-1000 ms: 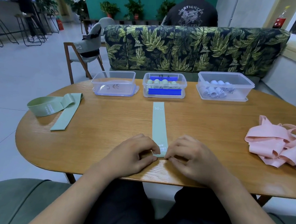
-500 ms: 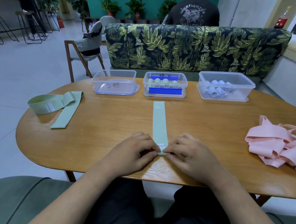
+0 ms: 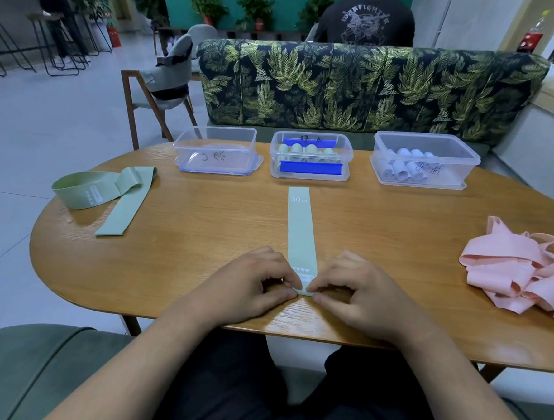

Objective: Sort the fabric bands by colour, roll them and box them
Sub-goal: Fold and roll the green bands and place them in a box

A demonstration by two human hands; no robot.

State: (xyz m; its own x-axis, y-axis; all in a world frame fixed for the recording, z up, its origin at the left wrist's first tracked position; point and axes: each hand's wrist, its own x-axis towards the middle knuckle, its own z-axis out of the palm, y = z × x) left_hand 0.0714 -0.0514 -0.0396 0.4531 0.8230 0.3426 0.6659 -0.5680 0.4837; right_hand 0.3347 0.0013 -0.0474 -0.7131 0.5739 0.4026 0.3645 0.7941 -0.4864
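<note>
**Starting the roll on a green band**

Left hand [image 3: 251, 283] and right hand [image 3: 358, 289] each pinch a near corner of the green band [image 3: 300, 230], fingertips curled tight on it. It lies flat down the middle of the table [image 3: 202, 237], pointing at the middle box [image 3: 309, 173].

Tip imo: keep that first fold tight and square, or the roll probably goes cone-shaped.

Count:
- three boxes: left box [image 3: 215, 160] looks empty, right box [image 3: 424, 144] has pale rolls
- at least four green rolls [image 3: 305, 149] in the middle one
- two more green bands [image 3: 108, 196] at the left
- one pink pile [image 3: 521, 283], too tangled to count
</note>
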